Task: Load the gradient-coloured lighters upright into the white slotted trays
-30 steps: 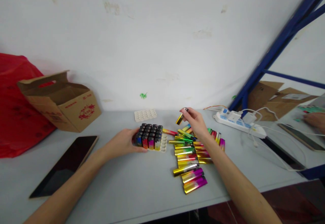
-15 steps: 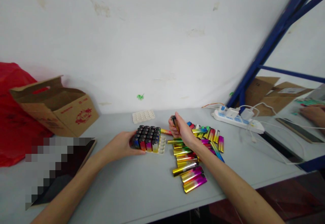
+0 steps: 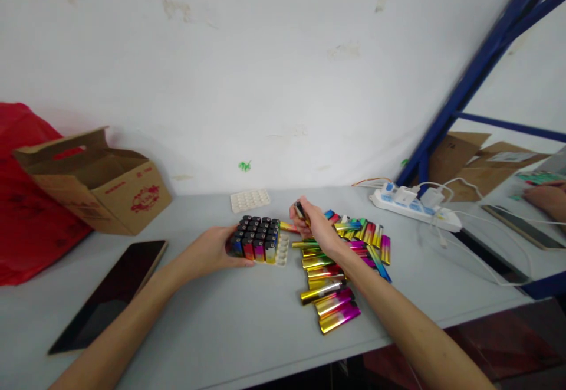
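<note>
My left hand is closed around the left side of a block of upright lighters, black tops up, standing in a pale tray with round pockets. Bare pockets show along the tray's right side. My right hand, to the right of the tray and raised over the table, is closed on a lighter whose dark top sticks out at the fingers. Beneath and around that forearm lies a loose heap of shiny coloured lighters. A second pale tray lies flat near the wall.
At left stand an open cardboard box and a red bag, with a dark tablet in front. A white power strip with cables lies at right by a blue metal frame. Another person's hand shows at far right.
My right hand has shifted slightly left with the lighter, which now tilts more toward the tray. My left hand keeps its hold on the block.
</note>
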The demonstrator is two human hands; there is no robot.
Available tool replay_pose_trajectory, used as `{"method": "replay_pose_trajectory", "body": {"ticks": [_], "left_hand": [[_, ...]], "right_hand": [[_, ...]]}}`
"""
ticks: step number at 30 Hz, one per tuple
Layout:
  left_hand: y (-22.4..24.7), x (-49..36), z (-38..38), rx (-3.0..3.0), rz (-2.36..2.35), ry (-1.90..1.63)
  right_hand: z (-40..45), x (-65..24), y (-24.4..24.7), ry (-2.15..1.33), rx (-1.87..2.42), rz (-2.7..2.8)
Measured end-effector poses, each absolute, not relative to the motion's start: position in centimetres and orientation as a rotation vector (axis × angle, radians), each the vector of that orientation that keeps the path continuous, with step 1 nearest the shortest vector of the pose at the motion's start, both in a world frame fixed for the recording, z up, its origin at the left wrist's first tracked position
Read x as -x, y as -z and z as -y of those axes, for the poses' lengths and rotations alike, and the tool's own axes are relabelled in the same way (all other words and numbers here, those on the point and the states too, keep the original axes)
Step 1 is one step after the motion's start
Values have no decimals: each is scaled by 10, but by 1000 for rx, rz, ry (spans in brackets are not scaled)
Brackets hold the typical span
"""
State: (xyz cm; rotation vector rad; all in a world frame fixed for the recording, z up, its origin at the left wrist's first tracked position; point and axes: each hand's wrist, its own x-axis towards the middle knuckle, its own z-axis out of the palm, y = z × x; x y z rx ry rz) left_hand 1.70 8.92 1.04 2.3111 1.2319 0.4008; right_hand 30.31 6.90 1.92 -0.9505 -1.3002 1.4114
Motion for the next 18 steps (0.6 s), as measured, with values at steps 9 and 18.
{"method": "replay_pose_trajectory", "body": {"ticks": [9,18], "left_hand": [[-13,-20,-88,-2271,-1250,-364],[-12,-18,-89,-2299,-1228,-360]], "right_hand": [[-63,-306,-22,-838,1028,1730],[-65,-314,-17,-697,1179,1884]]}}
